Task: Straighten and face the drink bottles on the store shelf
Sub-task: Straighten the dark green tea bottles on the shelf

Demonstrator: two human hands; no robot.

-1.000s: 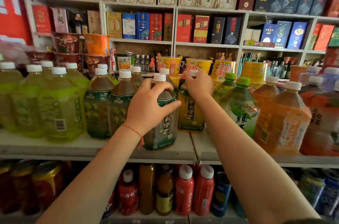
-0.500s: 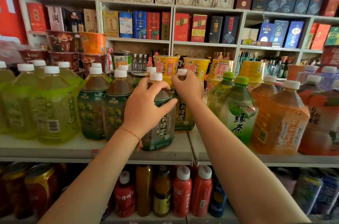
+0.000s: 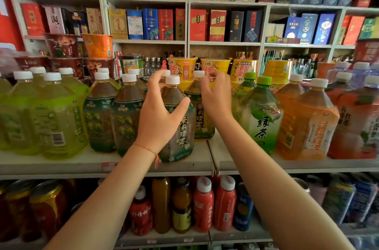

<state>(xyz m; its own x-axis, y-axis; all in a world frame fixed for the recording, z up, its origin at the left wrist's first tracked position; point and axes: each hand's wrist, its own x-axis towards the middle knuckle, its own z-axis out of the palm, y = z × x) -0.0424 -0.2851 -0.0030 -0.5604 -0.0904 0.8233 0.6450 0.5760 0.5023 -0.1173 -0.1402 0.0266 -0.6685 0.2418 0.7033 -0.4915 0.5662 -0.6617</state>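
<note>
Large tea bottles stand in rows on the white shelf (image 3: 82, 165). My left hand (image 3: 160, 110) curls round the shoulder and neck of the front dark jasmine tea bottle (image 3: 184, 133). Its thumb lies on the bottle's right shoulder, and the label faces forward. Just behind and to the right stands a second jasmine tea bottle (image 3: 202, 118) with its white cap showing. My right hand (image 3: 217, 96) hovers beside that bottle's neck, its fingers blurred, loosely bent and off the cap.
Green-capped green tea bottles (image 3: 262, 118) and orange tea bottles (image 3: 307, 122) crowd the right. Dark green bottles (image 3: 98, 114) and yellow-green bottles (image 3: 53, 118) fill the left. Noodle cups (image 3: 182, 69) stand behind. Small bottles (image 3: 203, 204) line the lower shelf.
My right hand has let go of the rear bottle's cap and shifted right. My left hand stays on the front jasmine tea bottle, with its fingers lifted higher towards the neck.
</note>
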